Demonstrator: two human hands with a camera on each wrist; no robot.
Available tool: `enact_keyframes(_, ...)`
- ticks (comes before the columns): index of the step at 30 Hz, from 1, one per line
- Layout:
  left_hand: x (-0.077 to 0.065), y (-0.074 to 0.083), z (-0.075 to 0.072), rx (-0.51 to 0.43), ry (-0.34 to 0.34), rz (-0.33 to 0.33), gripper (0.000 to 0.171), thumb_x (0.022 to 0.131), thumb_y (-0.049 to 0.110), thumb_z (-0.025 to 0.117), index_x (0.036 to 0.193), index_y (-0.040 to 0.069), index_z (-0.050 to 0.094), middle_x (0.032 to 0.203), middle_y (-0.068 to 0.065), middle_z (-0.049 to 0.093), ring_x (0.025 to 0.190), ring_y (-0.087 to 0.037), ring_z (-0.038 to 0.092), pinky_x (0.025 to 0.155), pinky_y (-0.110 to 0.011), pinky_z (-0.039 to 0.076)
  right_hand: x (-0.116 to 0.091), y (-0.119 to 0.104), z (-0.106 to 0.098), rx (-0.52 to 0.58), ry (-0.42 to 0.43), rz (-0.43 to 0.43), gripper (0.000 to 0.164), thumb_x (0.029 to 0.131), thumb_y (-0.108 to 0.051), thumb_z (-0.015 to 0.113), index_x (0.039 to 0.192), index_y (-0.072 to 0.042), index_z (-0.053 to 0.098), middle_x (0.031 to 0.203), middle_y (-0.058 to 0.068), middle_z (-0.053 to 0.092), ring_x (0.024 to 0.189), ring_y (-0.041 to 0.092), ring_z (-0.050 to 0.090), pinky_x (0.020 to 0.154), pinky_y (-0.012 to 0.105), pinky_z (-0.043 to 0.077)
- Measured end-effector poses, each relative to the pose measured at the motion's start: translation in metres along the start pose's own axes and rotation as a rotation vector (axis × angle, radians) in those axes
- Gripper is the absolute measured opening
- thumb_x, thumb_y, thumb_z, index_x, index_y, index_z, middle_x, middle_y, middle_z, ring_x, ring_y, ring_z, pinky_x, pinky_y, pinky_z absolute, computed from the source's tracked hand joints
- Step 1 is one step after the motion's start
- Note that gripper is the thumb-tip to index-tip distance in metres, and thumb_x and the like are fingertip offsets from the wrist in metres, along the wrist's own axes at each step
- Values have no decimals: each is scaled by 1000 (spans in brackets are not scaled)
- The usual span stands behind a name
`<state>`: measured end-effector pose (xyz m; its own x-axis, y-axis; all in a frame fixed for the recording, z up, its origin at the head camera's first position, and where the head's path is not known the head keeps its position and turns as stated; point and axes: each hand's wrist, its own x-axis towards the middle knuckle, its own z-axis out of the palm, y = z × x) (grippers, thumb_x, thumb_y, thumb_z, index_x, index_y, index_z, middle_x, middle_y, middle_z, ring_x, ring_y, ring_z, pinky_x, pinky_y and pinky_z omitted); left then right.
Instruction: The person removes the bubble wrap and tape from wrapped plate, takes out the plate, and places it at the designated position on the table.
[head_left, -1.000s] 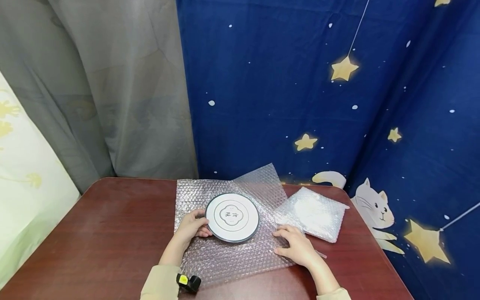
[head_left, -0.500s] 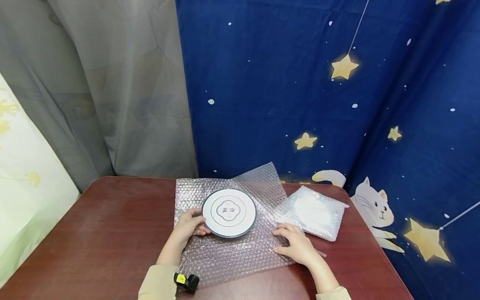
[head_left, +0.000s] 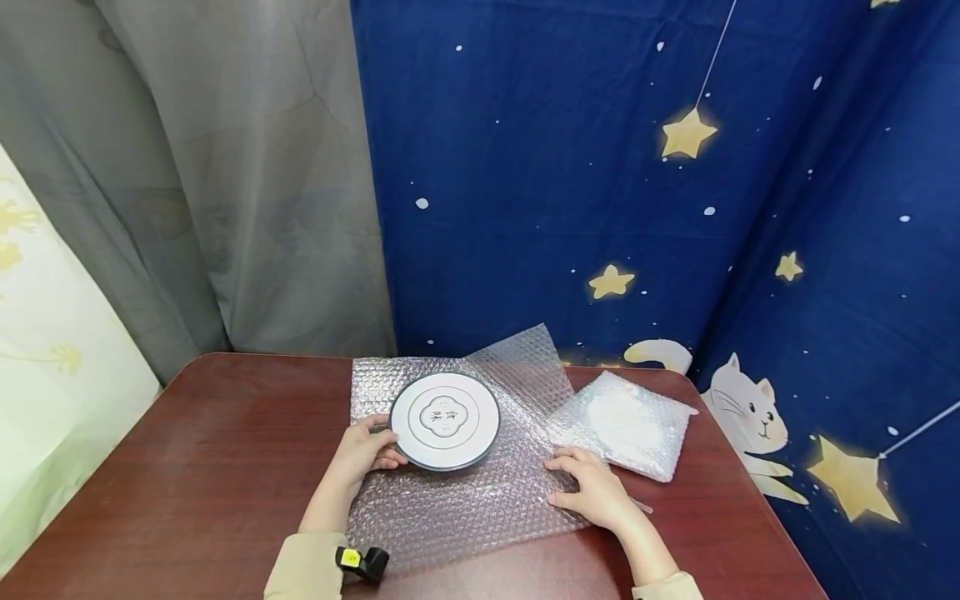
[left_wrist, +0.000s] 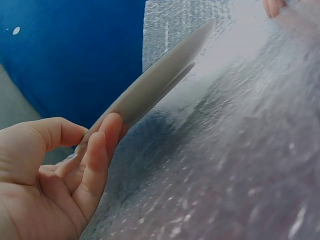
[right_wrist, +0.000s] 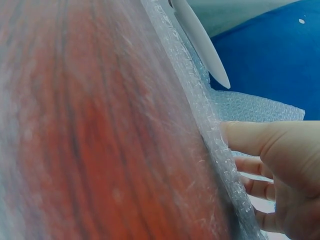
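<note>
A round white plate [head_left: 444,421] with a dark rim and a framed character design in its centre is held by my left hand [head_left: 358,456] at its left edge. Seen from the left wrist, the plate [left_wrist: 155,82] tilts up off the bubble wrap [left_wrist: 215,165], pinched between thumb and fingers. Under it the bubble wrap sheet [head_left: 465,512] lies spread on the table. My right hand [head_left: 592,492] rests at the sheet's right side with fingers loosely bent. From the right wrist, the fingers of the right hand [right_wrist: 280,175] touch the wrap's edge without visibly gripping it.
Right of the sheet lies a flat packet [head_left: 637,429] in bubble wrap, overlapping the sheet's edge. The reddish-brown table [head_left: 225,467] extends to both sides. A grey curtain [head_left: 277,208] and a blue star-patterned curtain [head_left: 525,208] hang behind it.
My left hand has carried the plate leftward and slightly toward the table's far edge. My right hand, the sheet and the wrapped packet have stayed in place.
</note>
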<state>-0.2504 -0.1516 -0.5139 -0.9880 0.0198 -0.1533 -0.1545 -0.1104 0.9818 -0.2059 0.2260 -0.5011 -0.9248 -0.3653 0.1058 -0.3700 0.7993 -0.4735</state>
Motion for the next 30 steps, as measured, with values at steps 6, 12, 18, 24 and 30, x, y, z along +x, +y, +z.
enact_keyframes(6,-3,5,-7,-7,10,6,49,91,-4,49,136,-13,32,63,-13,63,52,-17,65,49,-23,54,0,1,1,6,-8,-2,44,77,-35,79,117,-19,67,130,6,53,125,34,44,87,66,40)
enact_keyframes(12,-5,10,-13,-8,12,1,50,92,-3,50,138,-12,31,64,-13,63,54,-17,66,50,-23,54,0,1,0,6,-7,-2,44,77,-36,79,117,-19,67,130,5,54,124,34,44,88,65,41)
enact_keyframes(18,-7,15,-20,0,34,22,48,92,-4,48,137,-12,31,65,-11,62,55,-18,66,51,-25,55,0,2,0,3,-1,-5,44,77,-37,79,116,-20,67,129,4,54,123,34,45,87,65,41)
enact_keyframes(24,-11,22,-28,-2,44,26,53,94,-3,48,141,-12,25,64,-10,63,55,-17,66,52,-24,55,0,2,1,7,4,-11,43,77,-37,79,116,-20,68,129,4,54,123,34,45,86,65,41)
enact_keyframes(30,-15,29,-35,7,66,27,49,95,-2,48,139,-12,28,64,-11,64,55,-16,66,52,-23,55,-1,1,-1,5,1,-5,44,77,-37,78,116,-19,67,129,5,54,124,34,45,86,66,41)
